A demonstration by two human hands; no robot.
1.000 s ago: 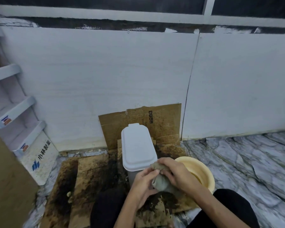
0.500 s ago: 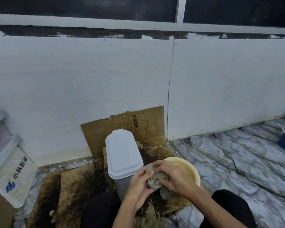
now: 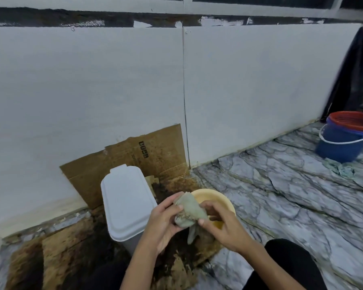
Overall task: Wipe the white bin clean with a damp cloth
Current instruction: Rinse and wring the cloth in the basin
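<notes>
The white bin [image 3: 126, 204] stands upright on stained cardboard with its lid closed, just left of my hands. A grey-green damp cloth [image 3: 189, 212] is bunched between both hands, one end hanging down. My left hand [image 3: 164, 225] grips the cloth's left side, close to the bin's right edge. My right hand [image 3: 220, 225] holds the cloth's right side, above a yellow basin [image 3: 210, 197] that sits just right of the bin. Neither hand touches the bin.
Dirty cardboard [image 3: 134, 158] leans on the white wall behind the bin and covers the floor [image 3: 63, 256] to the left. A blue bucket [image 3: 342, 143] with a red basket in it stands far right on the marble floor [image 3: 291, 195]. My knees are at the bottom.
The view has swung right: the shelf at the left is gone and the blue bucket is now in sight. Both hands have kept working the cloth, which now sticks up higher between them.
</notes>
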